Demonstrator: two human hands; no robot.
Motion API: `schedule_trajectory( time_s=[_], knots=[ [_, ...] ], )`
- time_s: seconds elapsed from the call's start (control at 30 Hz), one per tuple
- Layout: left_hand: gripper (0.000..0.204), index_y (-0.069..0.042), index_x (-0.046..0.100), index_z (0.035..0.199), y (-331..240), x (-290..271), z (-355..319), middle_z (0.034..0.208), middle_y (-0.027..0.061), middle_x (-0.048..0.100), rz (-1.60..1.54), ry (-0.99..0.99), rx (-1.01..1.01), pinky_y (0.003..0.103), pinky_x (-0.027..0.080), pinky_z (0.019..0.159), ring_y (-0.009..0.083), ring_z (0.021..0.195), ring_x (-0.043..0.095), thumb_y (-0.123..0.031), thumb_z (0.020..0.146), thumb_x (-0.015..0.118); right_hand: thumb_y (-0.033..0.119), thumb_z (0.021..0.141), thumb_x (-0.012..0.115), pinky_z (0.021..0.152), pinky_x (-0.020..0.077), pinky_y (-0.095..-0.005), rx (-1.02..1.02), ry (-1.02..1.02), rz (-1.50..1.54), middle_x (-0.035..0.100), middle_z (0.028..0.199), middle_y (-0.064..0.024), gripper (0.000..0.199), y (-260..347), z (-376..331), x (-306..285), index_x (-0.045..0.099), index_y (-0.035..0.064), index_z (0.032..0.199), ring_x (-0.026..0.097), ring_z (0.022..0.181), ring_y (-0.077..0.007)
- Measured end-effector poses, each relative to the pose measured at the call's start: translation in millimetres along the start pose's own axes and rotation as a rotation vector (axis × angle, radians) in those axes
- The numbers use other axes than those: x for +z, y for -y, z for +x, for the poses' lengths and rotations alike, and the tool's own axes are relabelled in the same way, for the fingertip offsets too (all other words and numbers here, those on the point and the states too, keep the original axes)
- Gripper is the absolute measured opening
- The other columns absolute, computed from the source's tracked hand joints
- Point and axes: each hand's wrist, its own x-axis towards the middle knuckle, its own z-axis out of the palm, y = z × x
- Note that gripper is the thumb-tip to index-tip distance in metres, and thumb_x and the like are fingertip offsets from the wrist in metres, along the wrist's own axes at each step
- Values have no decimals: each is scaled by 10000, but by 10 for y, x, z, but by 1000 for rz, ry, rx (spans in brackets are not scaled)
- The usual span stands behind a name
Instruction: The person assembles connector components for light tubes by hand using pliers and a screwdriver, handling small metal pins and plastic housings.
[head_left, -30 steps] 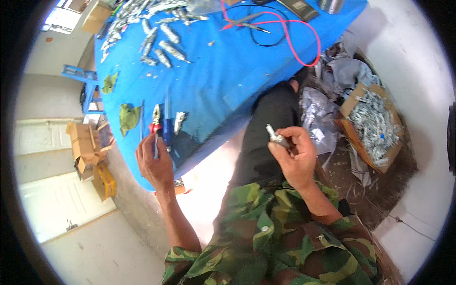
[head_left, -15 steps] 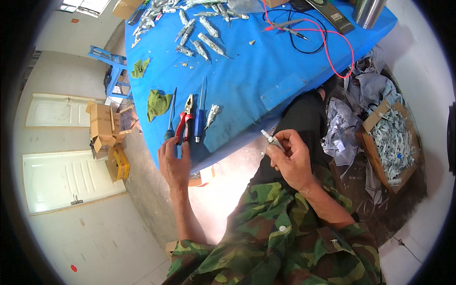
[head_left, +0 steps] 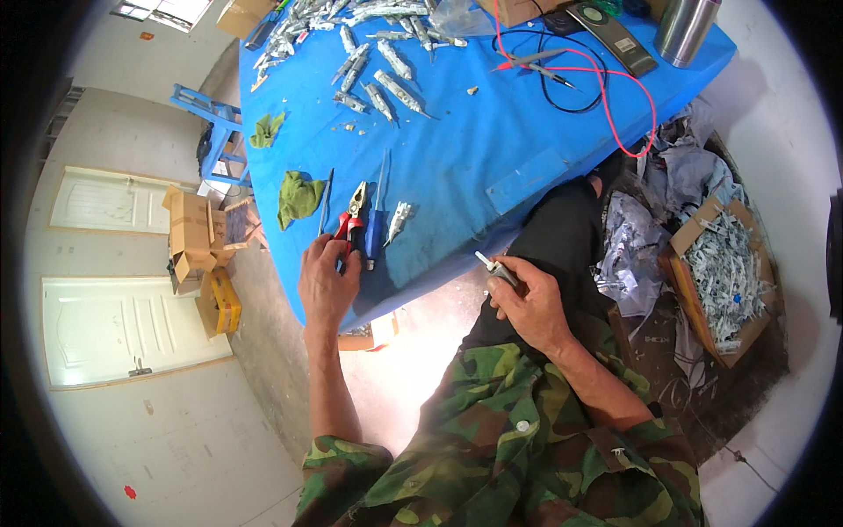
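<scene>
My left hand [head_left: 327, 279] is at the near left edge of the blue-covered table, its fingers curled over the red handles of the combination pliers [head_left: 356, 209]. The pliers lie with jaws pointing away from me. To their right is a blue-handled screwdriver [head_left: 374, 230]; on their left the shaft of another screwdriver [head_left: 326, 202] shows, its handle hidden by my hand. A small grey-and-white piece [head_left: 399, 221] lies right of the tools. Off the table edge, above my lap, my right hand [head_left: 534, 300] pinches a small grey part with a white tip [head_left: 499, 269].
Several similar grey pieces [head_left: 397, 90] are piled at the table's far side. Red and black test leads [head_left: 606, 97], a meter [head_left: 615, 39] and a metal flask [head_left: 685, 31] sit far right. A green cloth [head_left: 299, 198] lies left. A box of scraps [head_left: 724, 272] stands right.
My left hand has closed over the pliers' red handles, covering the left screwdriver's handle. My right hand has moved slightly left and down with the grey part, whose white tip shows more.
</scene>
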Motion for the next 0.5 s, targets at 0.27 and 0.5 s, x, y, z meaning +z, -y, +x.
schedule_trajectory(
  time_s=[0.27, 0.5],
  knots=[
    [235, -12, 707, 1083, 81, -130, -16, 883, 67, 663, -636, 175, -471, 268, 497, 544, 154, 649, 588, -216, 985, 643, 123, 982, 663, 602, 507, -239, -18, -29, 76, 686, 880, -28, 274, -9, -3, -16, 658, -26, 1212, 628, 711, -66],
    [581, 37, 601, 1309, -554, -302, -493, 1227, 222, 697, -1351, 155, -488, 219, 488, 513, 214, 839, 704, -467, 1023, 555, 59, 964, 687, 635, 530, -239, -35, -117, 48, 697, 889, -34, 248, 7, -23, 21, 657, -30, 1194, 644, 752, -57]
  ],
)
